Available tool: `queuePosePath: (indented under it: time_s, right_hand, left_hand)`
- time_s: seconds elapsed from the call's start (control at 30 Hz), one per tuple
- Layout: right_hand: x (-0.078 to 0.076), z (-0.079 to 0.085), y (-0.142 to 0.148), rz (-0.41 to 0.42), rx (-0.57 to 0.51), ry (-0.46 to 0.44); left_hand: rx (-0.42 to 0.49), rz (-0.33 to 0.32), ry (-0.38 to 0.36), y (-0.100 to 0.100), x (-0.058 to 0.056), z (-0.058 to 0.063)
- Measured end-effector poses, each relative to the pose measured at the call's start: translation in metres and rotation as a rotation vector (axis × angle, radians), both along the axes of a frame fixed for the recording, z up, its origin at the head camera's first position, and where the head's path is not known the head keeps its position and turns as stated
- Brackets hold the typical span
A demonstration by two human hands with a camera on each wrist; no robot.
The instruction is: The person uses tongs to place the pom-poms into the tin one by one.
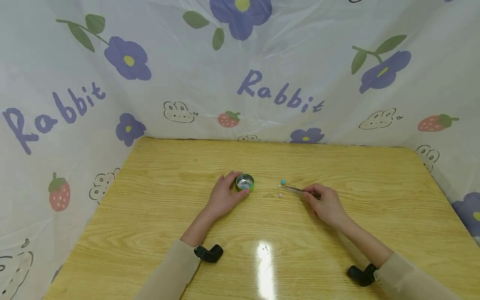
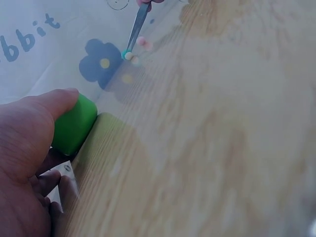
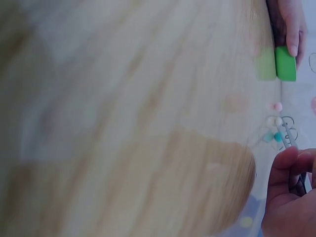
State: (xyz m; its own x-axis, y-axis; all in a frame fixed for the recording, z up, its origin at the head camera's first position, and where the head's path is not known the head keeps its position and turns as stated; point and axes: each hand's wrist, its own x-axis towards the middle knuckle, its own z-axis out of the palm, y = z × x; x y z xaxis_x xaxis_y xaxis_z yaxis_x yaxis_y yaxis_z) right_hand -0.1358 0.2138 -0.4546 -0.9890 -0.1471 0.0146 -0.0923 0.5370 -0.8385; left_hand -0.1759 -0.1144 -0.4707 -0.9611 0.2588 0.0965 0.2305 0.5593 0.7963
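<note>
My left hand (image 1: 223,195) holds a small round tin (image 1: 240,189), green outside and silvery within, with thumb and fingers around its side. A few small coloured bits lie inside it. In the left wrist view the green wall of the tin (image 2: 75,126) shows under the thumb. My right hand (image 1: 327,204) pinches a pair of metal tweezers (image 1: 294,189) that point left. Their tips are at a small white bead (image 3: 278,121); whether they grip it I cannot tell. Close by on the table lie a blue-green bead (image 1: 283,182) and a pink bead (image 1: 280,195).
The wooden table (image 1: 157,233) has a glossy top that reflects light near its front. A white cloth (image 1: 210,75) printed with flowers, strawberries and the word Rabbit hangs behind and at the sides. Black devices are worn on the left wrist (image 1: 209,253) and right wrist (image 1: 362,275).
</note>
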Motion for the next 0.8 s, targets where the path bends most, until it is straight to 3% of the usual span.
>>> queuePosePath:
  time_s: [0.5, 0.8]
  right_hand:
    - [-0.0013, -0.0044, 0.0, 0.023, -0.007, 0.023]
    - [-0.0001, -0.008, -0.0004, 0.024, -0.004, 0.07]
  left_hand:
    - [-0.004, 0.004, -0.011, 0.0006, -0.0001, -0.0012]
    - [-0.003, -0.007, 0.019, 0.0004, -0.0007, -0.0033]
